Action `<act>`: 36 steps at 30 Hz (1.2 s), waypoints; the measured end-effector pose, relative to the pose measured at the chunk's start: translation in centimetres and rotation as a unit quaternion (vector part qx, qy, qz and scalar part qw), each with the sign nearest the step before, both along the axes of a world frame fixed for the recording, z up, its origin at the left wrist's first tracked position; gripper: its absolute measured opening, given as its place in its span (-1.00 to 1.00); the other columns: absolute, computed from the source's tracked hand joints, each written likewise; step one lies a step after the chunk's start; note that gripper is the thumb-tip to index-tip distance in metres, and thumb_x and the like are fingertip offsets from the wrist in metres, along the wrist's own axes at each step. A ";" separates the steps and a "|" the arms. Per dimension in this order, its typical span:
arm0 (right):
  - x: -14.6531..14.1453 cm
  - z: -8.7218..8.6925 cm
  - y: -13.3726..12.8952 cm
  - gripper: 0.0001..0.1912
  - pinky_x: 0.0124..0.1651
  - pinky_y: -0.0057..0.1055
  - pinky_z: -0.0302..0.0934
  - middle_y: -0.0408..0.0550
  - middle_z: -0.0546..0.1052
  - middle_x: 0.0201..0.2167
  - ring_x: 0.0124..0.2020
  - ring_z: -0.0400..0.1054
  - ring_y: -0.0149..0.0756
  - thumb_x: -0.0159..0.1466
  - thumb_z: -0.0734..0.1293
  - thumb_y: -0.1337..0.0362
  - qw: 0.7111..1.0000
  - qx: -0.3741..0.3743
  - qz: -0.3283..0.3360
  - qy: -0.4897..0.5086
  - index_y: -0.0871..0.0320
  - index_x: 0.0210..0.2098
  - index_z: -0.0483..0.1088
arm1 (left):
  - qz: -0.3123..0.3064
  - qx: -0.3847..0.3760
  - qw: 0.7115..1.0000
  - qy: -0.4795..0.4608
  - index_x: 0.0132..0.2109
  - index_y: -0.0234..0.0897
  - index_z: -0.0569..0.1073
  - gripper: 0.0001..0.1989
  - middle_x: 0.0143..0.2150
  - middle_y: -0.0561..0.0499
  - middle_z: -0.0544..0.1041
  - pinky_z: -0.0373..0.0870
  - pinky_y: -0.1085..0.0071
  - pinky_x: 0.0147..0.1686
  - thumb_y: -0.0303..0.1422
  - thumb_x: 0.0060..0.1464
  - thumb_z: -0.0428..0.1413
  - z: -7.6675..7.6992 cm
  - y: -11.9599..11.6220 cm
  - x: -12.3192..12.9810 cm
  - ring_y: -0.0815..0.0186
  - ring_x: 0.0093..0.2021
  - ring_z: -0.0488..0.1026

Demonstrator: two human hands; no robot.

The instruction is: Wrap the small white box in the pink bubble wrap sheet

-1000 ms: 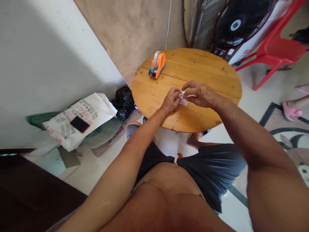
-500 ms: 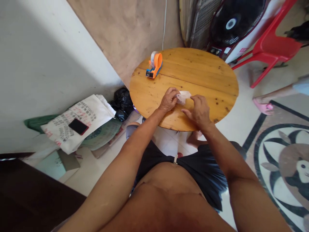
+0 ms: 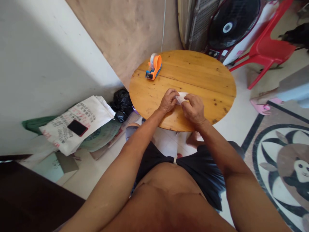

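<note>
Over the near part of the round wooden table [image 3: 200, 69], my left hand [image 3: 169, 100] is closed on the left end of a small, thin white piece [image 3: 181, 97]. It looks like paper or thin plastic; its exact kind I cannot make out. My right hand [image 3: 193, 108] pinches the right end of the same piece, its fingertips partly hiding it. Farther back on the left of the table stands an orange and blue tape dispenser [image 3: 154, 66] with a roll of clear tape in it; neither hand touches it.
Left of the table, a white printed sack [image 3: 84, 112] carries a dark phone [image 3: 77, 128], with a black plastic bag [image 3: 122, 103] beside it. At right are a red chair [image 3: 272, 48] and another person's foot in a pink slipper [image 3: 262, 108]. Behind stands a large fan-like appliance [image 3: 233, 27].
My right hand has moved left and closed onto the white piece, which it held loosely or only neared before. My left hand keeps its hold. The other person's leg has shifted at the right.
</note>
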State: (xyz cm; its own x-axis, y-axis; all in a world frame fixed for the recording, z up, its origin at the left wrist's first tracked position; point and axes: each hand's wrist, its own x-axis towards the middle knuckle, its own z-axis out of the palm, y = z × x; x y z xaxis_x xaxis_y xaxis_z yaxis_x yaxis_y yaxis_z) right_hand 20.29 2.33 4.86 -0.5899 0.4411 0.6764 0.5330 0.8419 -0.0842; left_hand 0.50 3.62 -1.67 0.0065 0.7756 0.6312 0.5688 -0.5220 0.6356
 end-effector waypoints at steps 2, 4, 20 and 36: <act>0.1 -0.2 -0.1 -0.80 0.06 -0.10 0.19 0.08 0.54 -0.07 0.09 0.35 -0.08 0.41 0.22 0.34 1.000 0.014 0.021 -0.010 0.11 -0.26 0.47 | 0.000 -0.004 1.000 -0.006 -0.06 -0.23 0.47 -0.77 0.02 -0.14 0.40 0.42 0.20 0.12 -0.27 0.32 -0.03 -0.1 0.1 0.0 0.20 0.10 0.40; 0.0 -0.5 -0.1 -0.78 0.08 -0.12 0.19 0.07 0.57 -0.09 0.13 0.36 -0.10 0.43 0.20 0.35 0.999 0.022 0.041 -0.010 0.11 -0.28 0.47 | 0.000 -0.007 1.000 -0.010 -0.07 -0.22 0.48 -0.78 0.03 -0.13 0.40 0.43 0.20 0.13 -0.31 0.29 -0.03 -0.2 0.2 0.1 0.21 0.10 0.41; 0.1 -2.3 -0.2 -0.67 0.06 -0.09 0.23 0.08 0.62 -0.10 0.08 0.43 -0.14 0.48 0.13 0.34 0.995 -0.019 0.094 -0.031 0.08 -0.28 0.48 | -0.035 -0.087 0.995 0.034 0.04 -0.27 0.43 -0.70 0.17 -0.26 0.36 0.40 0.10 0.20 -0.26 0.21 0.06 1.4 -1.2 -0.6 0.11 0.20 0.38; 0.0 -2.4 -0.3 -0.69 0.08 -0.10 0.22 0.01 0.65 -0.11 0.08 0.43 -0.16 0.46 0.16 0.34 0.996 -0.018 0.080 -0.020 0.06 -0.28 0.51 | -0.086 -0.129 0.988 0.000 0.12 -0.27 0.38 -0.56 0.14 -0.18 0.49 0.41 0.22 0.18 -0.21 0.13 0.14 0.4 0.1 -1.1 0.18 0.13 0.45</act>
